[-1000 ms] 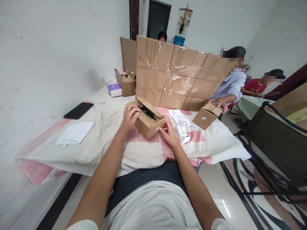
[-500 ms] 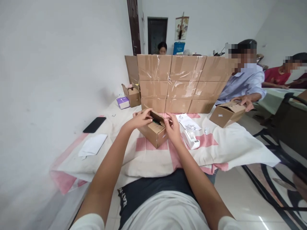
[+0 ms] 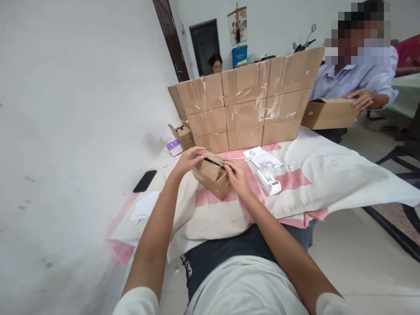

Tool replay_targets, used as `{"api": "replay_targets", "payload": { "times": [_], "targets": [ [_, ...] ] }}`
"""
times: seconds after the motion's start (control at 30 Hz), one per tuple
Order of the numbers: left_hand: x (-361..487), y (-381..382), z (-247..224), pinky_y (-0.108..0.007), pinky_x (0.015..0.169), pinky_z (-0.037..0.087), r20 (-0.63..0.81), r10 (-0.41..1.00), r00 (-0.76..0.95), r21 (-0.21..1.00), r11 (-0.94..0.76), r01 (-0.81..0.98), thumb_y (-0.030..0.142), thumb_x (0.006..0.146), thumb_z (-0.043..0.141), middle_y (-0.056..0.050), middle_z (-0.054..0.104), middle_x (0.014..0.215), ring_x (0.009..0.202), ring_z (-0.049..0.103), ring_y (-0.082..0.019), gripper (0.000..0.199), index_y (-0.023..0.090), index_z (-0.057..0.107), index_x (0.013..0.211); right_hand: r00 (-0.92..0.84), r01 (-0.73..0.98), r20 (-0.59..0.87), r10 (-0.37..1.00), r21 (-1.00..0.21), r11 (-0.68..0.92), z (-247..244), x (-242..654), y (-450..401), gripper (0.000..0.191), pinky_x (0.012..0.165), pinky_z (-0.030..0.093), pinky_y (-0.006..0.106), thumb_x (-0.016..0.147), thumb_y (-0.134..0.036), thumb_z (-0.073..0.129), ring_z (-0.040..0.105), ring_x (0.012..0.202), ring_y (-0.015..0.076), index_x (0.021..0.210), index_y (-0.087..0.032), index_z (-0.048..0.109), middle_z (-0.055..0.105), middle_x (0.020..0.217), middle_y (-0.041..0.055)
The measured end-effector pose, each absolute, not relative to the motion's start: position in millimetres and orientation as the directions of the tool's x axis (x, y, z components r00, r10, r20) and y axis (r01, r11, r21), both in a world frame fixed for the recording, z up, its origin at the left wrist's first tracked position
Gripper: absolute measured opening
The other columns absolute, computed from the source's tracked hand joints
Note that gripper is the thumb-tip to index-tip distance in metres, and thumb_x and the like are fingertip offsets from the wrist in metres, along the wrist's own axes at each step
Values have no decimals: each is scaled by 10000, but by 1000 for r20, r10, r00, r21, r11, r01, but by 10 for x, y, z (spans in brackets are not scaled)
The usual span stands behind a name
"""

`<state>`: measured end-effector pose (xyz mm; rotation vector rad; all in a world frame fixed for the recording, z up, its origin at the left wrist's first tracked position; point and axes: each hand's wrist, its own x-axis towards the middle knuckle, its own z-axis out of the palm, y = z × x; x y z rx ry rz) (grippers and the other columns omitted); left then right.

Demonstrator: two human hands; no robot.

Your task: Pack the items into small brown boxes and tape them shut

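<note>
A small cardboard box (image 3: 213, 181) rests on the cloth-covered table before me, its top flaps folded partway in with a dark gap between them. My left hand (image 3: 190, 158) grips the far left edge of the flaps, thumb and fingers bent over it. On the opposite side, my right hand (image 3: 236, 175) has its fingers on the flap's right corner and its palm beside the box wall. Just right of that hand stands a white tape dispenser (image 3: 268, 182). Behind it lies a white sheet (image 3: 260, 156) with small clear crumpled bits on it.
A wall of taped cardboard boxes (image 3: 246, 103) rises behind. At left are a phone (image 3: 145, 181), folded white paper (image 3: 144, 205), a purple-and-white pack (image 3: 174, 148) and an open carton (image 3: 185, 136). At right, a co-worker (image 3: 357, 74) holds another box (image 3: 331, 114).
The flaps of my box have come down over the opening, hiding the green contents. My view has turned and tilted. The co-worker's box has been lifted off the table.
</note>
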<state>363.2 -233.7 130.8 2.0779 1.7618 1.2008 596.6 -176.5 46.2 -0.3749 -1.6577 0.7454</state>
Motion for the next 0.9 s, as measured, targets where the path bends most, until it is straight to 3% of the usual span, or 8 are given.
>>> {"api": "replay_targets", "payload": {
  "times": [0.3, 0.43, 0.53, 0.67, 0.9],
  "targets": [
    [3752, -2137, 1199, -424, 1021, 442, 486, 874, 20, 430, -259, 865, 361, 885, 655, -43, 797, 969, 1008, 656, -243, 255, 250, 731, 1101, -241, -156, 760, 603, -644, 749, 429, 5983, -1754, 246, 986, 512, 437, 1010, -342, 531, 661, 1064, 248, 894, -242, 724, 752, 1055, 82],
    [3804, -2196, 1175, -441, 1053, 380, 559, 825, -82, 382, -168, 909, 312, 906, 605, -63, 755, 1146, 1129, 599, -261, 220, 249, 720, 1083, -243, -168, 759, 604, -646, 745, 391, 5989, -1742, 264, 1008, 498, 432, 1028, -350, 499, 653, 1095, 243, 919, -236, 712, 743, 1109, 90],
    [3817, -2333, 1114, -449, 1055, 338, 619, 765, -176, 371, -87, 925, 332, 945, 552, -75, 741, 1146, 1129, 590, -264, 198, 239, 709, 1023, -246, -180, 759, 603, -647, 741, 364, 6000, -1740, 281, 1034, 484, 432, 1038, -351, 472, 644, 1121, 237, 936, -233, 706, 726, 1142, 95],
    [3877, -2510, 922, -458, 1040, 300, 651, 729, -213, 354, -43, 934, 401, 1001, 474, -81, 754, 1128, 1142, 572, -269, 310, 236, 734, 965, -248, -196, 752, 611, -657, 728, 349, 6022, -1759, 287, 1075, 461, 441, 1044, -350, 444, 613, 1183, 233, 992, -233, 700, 700, 1178, 97],
    [3970, -2521, 665, -474, 1082, 245, 636, 751, -174, 307, -40, 951, 385, 1060, 250, -72, 719, 1290, 1244, 490, -273, 531, 266, 756, 1168, -268, -221, 736, 621, -675, 704, 319, 6014, -1752, 283, 1099, 442, 464, 1037, -368, 440, 595, 1205, 238, 1005, -237, 688, 682, 1180, 102]
  ]
}}
